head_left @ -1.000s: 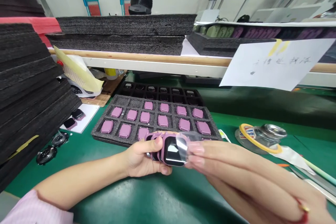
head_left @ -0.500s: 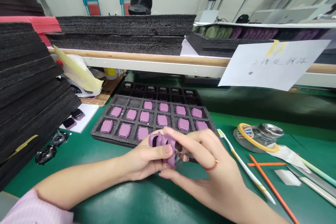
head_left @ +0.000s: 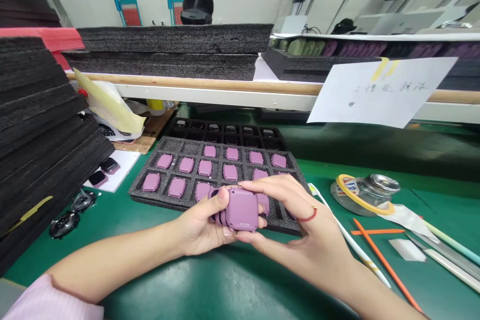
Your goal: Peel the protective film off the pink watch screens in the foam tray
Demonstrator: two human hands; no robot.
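My left hand (head_left: 200, 225) is closed around several purple watch cases, its thumb on the front one. That front watch case (head_left: 243, 210) turns its flat, rounded-square face towards me, with tiny light marks near its lower edge. Thumb and index finger of my right hand (head_left: 311, 230) pinch the same case at its lower and upper edges. Other purple pieces show behind it, partly hidden by my fingers. Just beyond my hands lies a dark foam tray (head_left: 157, 200), with more purple cases in its compartments.
Behind that tray sits a darker tray (head_left: 221, 122). To the left rise stacked foam sheets (head_left: 37, 135), with round watch parts (head_left: 63, 224) nearby. On the right lie a glass jar (head_left: 360, 195), a toothbrush (head_left: 352, 240) and orange sticks (head_left: 386, 265). A shelf edge (head_left: 210, 85) crosses behind.
The front watch case has turned from edge-on to showing its flat face, between both hands. My right fingers now span its edges. The view has shifted slightly.
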